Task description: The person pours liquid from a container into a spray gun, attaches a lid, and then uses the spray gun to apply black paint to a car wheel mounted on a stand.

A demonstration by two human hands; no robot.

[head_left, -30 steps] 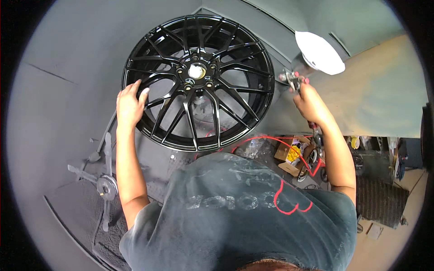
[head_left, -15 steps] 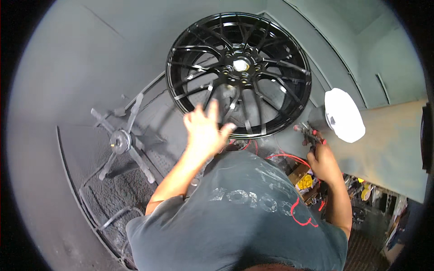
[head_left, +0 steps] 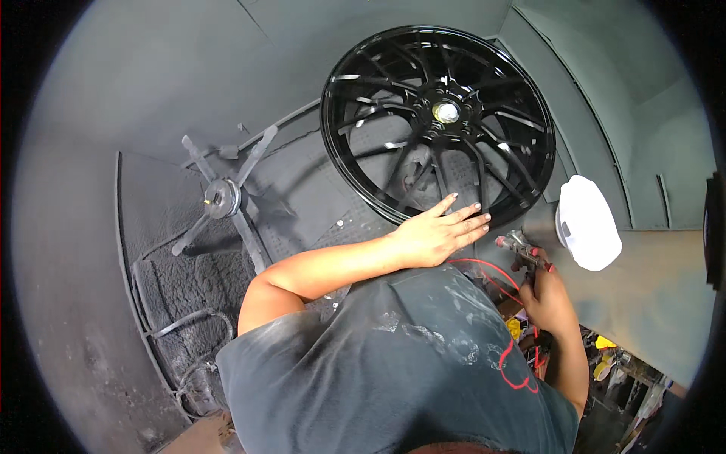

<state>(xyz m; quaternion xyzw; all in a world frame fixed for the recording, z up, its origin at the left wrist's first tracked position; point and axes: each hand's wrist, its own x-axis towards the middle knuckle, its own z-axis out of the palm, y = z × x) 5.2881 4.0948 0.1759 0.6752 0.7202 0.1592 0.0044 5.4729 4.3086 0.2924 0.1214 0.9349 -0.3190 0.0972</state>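
Observation:
A glossy black multi-spoke car wheel rim point(head_left: 338, 155) stands tilted in front of me, with a pale, shiny piece point(head_left: 446, 113) at its hub. My left hand point(head_left: 435, 236) lies palm down at the near edge of the rim, fingers stretched out; whether they touch it I cannot tell. In my right hand point(head_left: 546, 293) is a paint spray gun point(head_left: 522, 248), held by its grip to the right of the rim. A dark cup with a white cover point(head_left: 590, 225) sits on the gun's far side.
A grey four-armed stand point(head_left: 224, 198) is on the left, near a rough dark filter pad point(head_left: 170, 310). A red hose point(head_left: 488, 265) runs below the rim. Grey booth walls point(head_left: 181, 76) surround me. Cluttered small items point(head_left: 616, 371) lie at lower right.
My left hand has swung right along the rim's near edge. The rim's spokes and hub look turned. The whole view has shifted, and the spray gun stays in my right hand.

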